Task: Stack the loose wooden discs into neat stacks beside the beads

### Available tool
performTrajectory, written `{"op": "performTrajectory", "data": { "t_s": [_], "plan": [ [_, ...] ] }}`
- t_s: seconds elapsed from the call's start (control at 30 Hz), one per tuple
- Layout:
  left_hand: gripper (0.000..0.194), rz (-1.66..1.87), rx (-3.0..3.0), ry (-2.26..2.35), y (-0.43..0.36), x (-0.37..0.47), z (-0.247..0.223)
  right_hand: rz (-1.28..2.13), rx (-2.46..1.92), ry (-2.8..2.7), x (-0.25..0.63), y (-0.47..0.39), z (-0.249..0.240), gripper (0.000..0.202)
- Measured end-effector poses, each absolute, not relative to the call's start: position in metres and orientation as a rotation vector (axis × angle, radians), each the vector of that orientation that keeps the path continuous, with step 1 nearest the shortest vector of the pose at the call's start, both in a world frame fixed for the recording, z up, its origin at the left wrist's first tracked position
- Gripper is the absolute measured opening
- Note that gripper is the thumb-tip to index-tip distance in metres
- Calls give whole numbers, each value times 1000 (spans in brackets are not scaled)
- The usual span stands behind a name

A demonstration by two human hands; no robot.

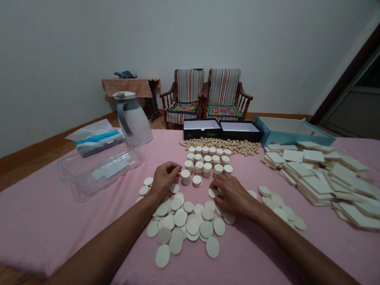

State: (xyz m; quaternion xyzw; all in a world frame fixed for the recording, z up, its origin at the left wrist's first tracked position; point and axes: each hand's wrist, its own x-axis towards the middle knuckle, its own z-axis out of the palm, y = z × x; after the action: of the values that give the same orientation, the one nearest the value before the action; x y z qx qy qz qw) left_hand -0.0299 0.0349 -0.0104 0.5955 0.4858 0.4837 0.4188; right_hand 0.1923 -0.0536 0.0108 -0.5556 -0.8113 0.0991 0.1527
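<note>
My left hand is beside the left end of the stacks, its fingers drawn together; whether anything is between them is hidden. Just right of it stands a short stack of white round discs. My right hand is low over the cloth with bent fingers, gripping a white round disc at their tips. Between the hands sits a lower stack of discs. Behind are rows of taller disc stacks. Loose discs lie spread and overlapping in front, between my forearms.
Small wooden beads lie behind the stacks, before two black boxes. A blue box and piled white square tiles are at right, near more discs. Left are a jug, clear plastic trays and a tissue pack.
</note>
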Motion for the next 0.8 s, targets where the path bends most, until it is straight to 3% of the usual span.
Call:
{"op": "performTrajectory", "data": {
  "t_s": [0.53,0.8],
  "plan": [
    [20,1222,1515,1203,34,-30,-10,7,-1586,-2160,151,-28,11,12],
    [20,1221,1503,1201,36,-30,-12,70,-1507,-2115,174,-39,21,11]
  ]
}}
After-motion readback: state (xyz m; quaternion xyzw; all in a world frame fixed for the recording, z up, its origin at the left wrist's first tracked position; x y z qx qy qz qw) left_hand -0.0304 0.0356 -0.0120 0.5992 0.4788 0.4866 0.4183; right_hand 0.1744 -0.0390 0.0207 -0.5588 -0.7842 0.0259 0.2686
